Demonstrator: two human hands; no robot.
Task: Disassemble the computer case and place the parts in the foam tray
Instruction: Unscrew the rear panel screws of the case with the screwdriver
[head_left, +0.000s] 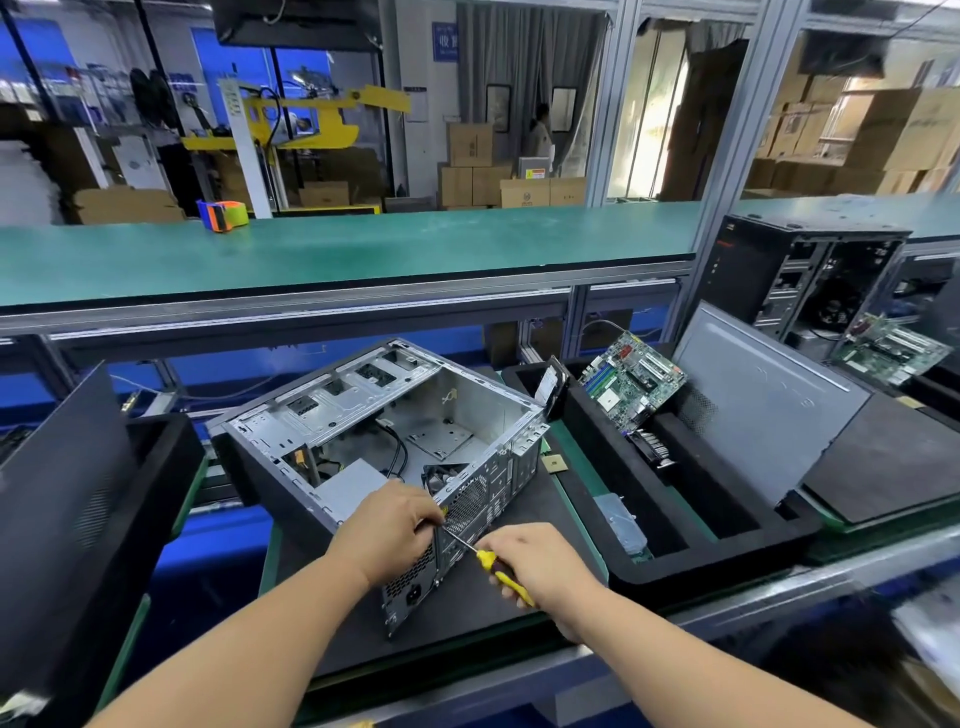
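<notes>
An open metal computer case (374, 415) lies on its side on a black mat, its rear panel facing me. My left hand (387, 530) grips the top rear edge of the case beside the fan grille. My right hand (540, 564) holds a yellow-handled screwdriver (498, 569), whose metal tip points up-left at the rear panel just under my left fingers. To the right stands the black foam tray (691, 566). In it stand a green motherboard (631, 382), a hard drive (550, 387) and the grey side panel (753, 405).
A second open black tower (800, 280) with another motherboard (888, 351) stands at the far right. A black foam block (67, 499) rises at the left. A small bagged part (621, 522) lies in the tray's front slot. A green shelf with a tape dispenser (223, 214) runs behind.
</notes>
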